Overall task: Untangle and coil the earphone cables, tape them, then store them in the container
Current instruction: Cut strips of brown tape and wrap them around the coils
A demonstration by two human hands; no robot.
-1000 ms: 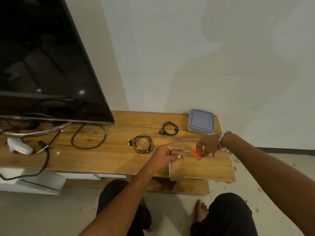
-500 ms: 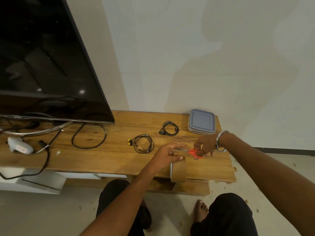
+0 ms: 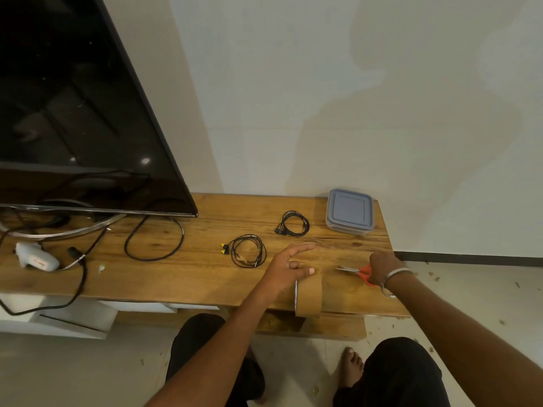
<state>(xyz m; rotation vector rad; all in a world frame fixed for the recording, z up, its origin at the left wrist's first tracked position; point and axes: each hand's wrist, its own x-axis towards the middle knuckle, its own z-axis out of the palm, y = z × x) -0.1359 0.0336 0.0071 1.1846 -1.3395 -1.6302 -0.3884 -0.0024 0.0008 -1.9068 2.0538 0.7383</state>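
My left hand (image 3: 289, 267), fingers spread, holds nothing, above brown tape roll (image 3: 308, 295). My right hand (image 3: 382, 267) grips orange scissors (image 3: 357, 270) right of roll. Two coiled earphones (image 3: 248, 250) (image 3: 293, 223) beyond roll; lidded container (image 3: 349, 211) behind-right.

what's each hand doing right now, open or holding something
Left hand: open, fingers stretched out above the tape roll.
Right hand: holding the orange scissors.

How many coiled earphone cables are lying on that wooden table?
2: a black earphone coil left of the lidded container, and a yellow-tipped earphone coil nearer, just left of the left hand. Any inside the container are hidden.
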